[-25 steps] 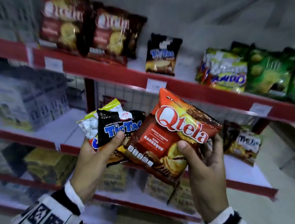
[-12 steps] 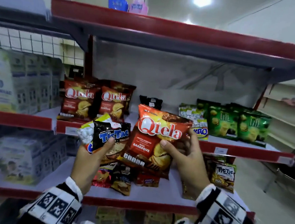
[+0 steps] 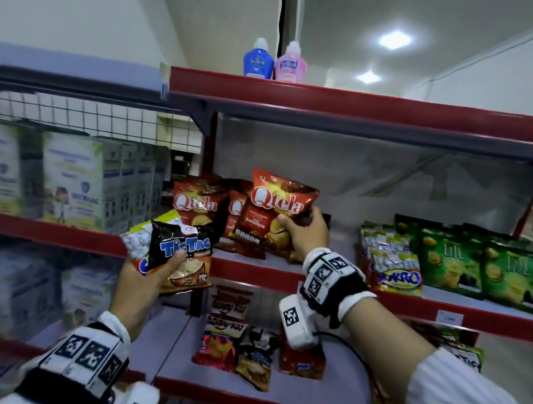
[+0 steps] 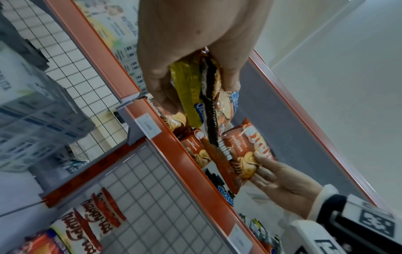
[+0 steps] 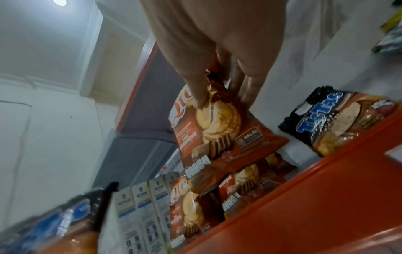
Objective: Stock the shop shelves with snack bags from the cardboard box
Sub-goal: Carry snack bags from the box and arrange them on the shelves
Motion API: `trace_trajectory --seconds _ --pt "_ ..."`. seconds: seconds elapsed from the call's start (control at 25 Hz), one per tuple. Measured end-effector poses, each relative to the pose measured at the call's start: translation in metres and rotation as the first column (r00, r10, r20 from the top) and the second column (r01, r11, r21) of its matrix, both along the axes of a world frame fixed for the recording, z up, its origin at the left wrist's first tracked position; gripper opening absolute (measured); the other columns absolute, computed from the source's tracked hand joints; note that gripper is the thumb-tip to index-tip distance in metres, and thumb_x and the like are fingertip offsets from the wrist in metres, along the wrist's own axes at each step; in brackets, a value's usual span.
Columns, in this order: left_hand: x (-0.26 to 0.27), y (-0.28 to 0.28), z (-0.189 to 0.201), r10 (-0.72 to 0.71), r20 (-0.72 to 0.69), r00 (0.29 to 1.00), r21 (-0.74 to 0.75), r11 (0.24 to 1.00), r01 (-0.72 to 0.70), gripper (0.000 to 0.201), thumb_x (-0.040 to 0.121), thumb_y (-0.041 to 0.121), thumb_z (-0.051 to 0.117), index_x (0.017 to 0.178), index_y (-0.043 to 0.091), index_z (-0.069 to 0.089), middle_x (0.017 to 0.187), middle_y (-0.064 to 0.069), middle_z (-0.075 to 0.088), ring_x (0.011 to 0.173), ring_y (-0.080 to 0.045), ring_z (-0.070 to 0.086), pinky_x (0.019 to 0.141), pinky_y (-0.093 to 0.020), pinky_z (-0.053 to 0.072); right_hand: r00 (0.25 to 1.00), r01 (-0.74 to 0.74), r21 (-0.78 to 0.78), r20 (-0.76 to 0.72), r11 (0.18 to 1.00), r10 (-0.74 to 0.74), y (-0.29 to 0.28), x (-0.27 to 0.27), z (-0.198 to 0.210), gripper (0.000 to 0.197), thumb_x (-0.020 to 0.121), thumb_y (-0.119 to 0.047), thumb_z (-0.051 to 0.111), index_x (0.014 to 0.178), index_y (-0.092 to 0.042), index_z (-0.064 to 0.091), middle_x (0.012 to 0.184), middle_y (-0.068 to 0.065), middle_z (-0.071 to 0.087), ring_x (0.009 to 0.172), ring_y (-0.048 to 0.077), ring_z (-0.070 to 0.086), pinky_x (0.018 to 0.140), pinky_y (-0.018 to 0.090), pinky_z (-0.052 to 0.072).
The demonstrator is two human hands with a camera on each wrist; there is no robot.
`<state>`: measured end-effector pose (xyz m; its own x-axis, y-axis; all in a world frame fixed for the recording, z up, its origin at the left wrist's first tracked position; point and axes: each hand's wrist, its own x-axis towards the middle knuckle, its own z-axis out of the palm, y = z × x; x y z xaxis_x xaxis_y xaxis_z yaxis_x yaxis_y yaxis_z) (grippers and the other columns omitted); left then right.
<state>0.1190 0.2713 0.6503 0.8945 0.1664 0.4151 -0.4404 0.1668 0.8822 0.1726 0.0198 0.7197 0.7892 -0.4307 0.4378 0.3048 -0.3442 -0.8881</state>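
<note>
Qtela bags on shelf, cartons left

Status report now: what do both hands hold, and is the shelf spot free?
Right hand grips Qtela bag, at shelf beside Qtela row. Left hand holds Tic Tac bag plus another bag behind. Nothing blocking seen.

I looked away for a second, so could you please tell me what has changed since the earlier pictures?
The right hand carried the Qtela bag up and forward to the shelf, beside the Qtela bags already there. The left hand still grips the TicTac bag and another bag behind it.
</note>
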Motion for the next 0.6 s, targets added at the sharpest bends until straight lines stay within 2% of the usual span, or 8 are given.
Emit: trace_trajectory --seconds 0.08,0.2,0.32,0.36,0.48,0.56,0.6 --pt "0.007 0.008 0.003 0.018 0.007 1.0 0.011 1.0 -0.018 0.039 0.081 0.017 0.07 0.12 0.014 0.061 0.108 0.001 0.072 0.09 -0.006 0.07 0.067 -0.014 0.054 0.994 0.006 -0.078 -0.109 0.997 -0.015 0.01 0.028 -0.006 0.054 0.079 -0.028 0.075 0.123 -0.009 0.052 0.119 0.011 0.064 0.109 0.028 0.06 0.092 0.035 0.048" --pt "0.013 0.01 0.003 0.033 -0.01 0.999 0.059 0.998 -0.032 0.037 0.079 0.024 0.071 0.114 0.017 0.065 0.102 0.004 0.074 0.09 -0.005 0.07 0.067 -0.012 0.051 0.972 -0.037 -0.191 -0.234 0.981 -0.009 0.02 0.056 -0.016 0.054 0.08 -0.031 0.074 0.124 -0.007 0.052 0.118 0.014 0.065 0.109 0.03 0.06 0.089 0.033 0.046" --pt "0.018 0.001 -0.001 0.024 -0.024 0.999 0.081 0.997 -0.022 0.039 0.077 0.026 0.072 0.114 0.016 0.065 0.102 0.004 0.075 0.09 -0.005 0.07 0.066 -0.01 0.051 0.968 -0.075 -0.229 -0.249 0.971 0.016 0.028 0.072 -0.025 0.056 0.08 -0.031 0.073 0.126 -0.009 0.049 0.122 0.011 0.063 0.112 0.029 0.059 0.091 0.031 0.045" --pt "0.021 -0.004 -0.002 0.01 -0.029 1.0 0.072 0.997 -0.007 0.041 0.077 0.025 0.072 0.116 0.016 0.064 0.104 0.002 0.074 0.091 -0.007 0.07 0.068 -0.012 0.053 0.966 -0.071 -0.238 -0.259 0.969 0.007 0.03 0.073 -0.028 0.059 0.08 -0.033 0.073 0.127 -0.009 0.047 0.124 0.012 0.062 0.114 0.029 0.058 0.092 0.032 0.045" --pt "0.026 -0.023 -0.006 -0.043 -0.047 0.998 0.034 0.998 0.045 0.05 0.076 0.028 0.072 0.122 0.014 0.06 0.11 -0.002 0.072 0.101 -0.018 0.069 0.084 -0.03 0.054 0.948 -0.001 -0.248 -0.308 0.969 -0.077 0.029 0.064 -0.03 0.08 0.077 -0.042 0.073 0.137 -0.007 0.033 0.136 0.016 0.046 0.123 0.033 0.048 0.097 0.038 0.042" --pt "0.031 -0.038 -0.005 -0.066 -0.05 0.997 0.014 0.998 0.067 0.053 0.075 0.03 0.072 0.123 0.014 0.059 0.112 -0.003 0.072 0.103 -0.019 0.068 0.091 -0.037 0.052 0.97 0.052 -0.212 -0.223 0.976 -0.1 0.021 0.048 -0.025 0.088 0.077 -0.048 0.071 0.144 -0.013 0.025 0.142 0.014 0.035 0.131 0.032 0.036 0.102 0.041 0.037" --pt "0.034 -0.047 -0.004 -0.08 -0.051 0.996 0.002 0.997 0.08 0.054 0.074 0.03 0.072 0.124 0.014 0.059 0.112 -0.003 0.071 0.103 -0.02 0.068 0.094 -0.04 0.051 0.989 -0.008 -0.17 -0.144 0.985 -0.017 0.014 0.038 -0.021 0.085 0.077 -0.05 0.07 0.144 -0.021 0.026 0.141 0.01 0.036 0.129 0.027 0.038 0.102 0.041 0.039"
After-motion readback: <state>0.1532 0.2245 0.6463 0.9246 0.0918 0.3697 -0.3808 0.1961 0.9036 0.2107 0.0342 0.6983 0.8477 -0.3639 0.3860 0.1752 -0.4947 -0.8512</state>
